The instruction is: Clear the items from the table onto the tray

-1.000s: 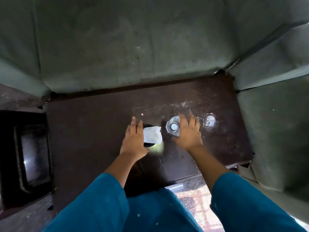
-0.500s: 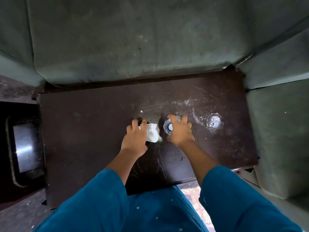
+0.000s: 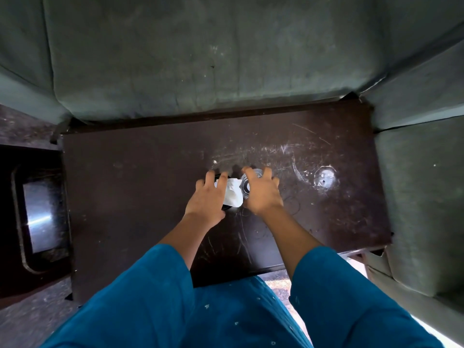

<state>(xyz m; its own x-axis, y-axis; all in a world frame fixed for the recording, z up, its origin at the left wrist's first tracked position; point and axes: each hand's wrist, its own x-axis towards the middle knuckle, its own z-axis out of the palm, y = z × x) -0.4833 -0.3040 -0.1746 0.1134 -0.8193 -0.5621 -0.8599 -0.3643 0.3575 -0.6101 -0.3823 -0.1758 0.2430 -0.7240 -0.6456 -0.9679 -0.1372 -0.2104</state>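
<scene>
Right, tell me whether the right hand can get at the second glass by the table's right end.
Probably yes, once freed. The right hand grips one glass; the second glass stands apart to its right, with only bare table between them. The left hand grips a dark item.

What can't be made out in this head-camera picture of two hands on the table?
Black item, head view: the left hand gripping it and the white crumpled tissue cover most of it, so its kind cannot be told.
Clear round glass, head view: the right hand curled round it hides its side and contents.
Round pale mark on the dark brown table: too faint to tell water ring from object.
</scene>
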